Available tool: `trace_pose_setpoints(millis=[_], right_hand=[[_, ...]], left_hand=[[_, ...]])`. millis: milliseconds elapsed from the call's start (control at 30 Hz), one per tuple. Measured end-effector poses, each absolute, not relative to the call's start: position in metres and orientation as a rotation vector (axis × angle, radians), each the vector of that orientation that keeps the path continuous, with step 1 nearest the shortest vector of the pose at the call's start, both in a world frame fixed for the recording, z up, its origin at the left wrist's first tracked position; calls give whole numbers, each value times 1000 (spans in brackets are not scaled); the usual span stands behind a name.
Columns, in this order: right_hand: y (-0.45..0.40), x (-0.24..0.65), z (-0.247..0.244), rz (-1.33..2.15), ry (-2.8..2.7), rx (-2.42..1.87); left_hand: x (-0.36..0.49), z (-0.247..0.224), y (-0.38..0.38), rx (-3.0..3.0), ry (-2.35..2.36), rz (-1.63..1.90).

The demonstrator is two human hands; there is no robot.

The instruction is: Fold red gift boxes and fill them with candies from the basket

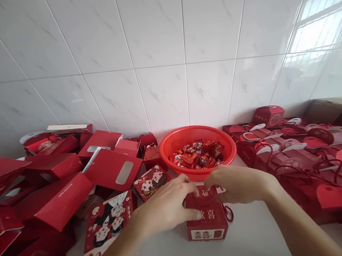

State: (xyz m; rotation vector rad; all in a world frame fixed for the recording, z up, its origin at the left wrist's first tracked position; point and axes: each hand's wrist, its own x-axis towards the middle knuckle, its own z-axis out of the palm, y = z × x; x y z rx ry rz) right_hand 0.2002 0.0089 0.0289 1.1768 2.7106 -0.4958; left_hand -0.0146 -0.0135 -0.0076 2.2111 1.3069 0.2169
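In front of me on the white surface stands a small red candy box with gold lettering on top and a pale label on its front side. A dark red cord loop sticks out at its right. My left hand is closed on the box's left side, thumb on the top and fingers curled at the back. My right hand bends its fingers over the back edge of the top, at a flap; the fingertips are partly hidden. Just behind stands a red plastic basket holding red-wrapped candies.
Empty-looking red boxes lie piled at the left, with printed cartoon-couple boxes nearer. At the right stand rows of red boxes with cord handles. A tiled wall rises behind, and a brown carton sits far right.
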Motion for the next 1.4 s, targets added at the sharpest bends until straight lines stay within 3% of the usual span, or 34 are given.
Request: trace_pose_setpoints(millis=[167, 933, 1133, 1400], right_hand=[[15, 203, 27, -469, 2687, 1142], [54, 208, 0, -1259, 2337, 826], [55, 211, 2, -1255, 2558, 766], [36, 219, 31, -1723, 2676, 896]], left_hand=[[-19, -12, 0, 2083, 1238, 136], [-25, -1, 9, 2110, 1309, -41], [-25, -2, 7, 2114, 1316, -30], [-23, 1, 0, 2103, 1359, 54]])
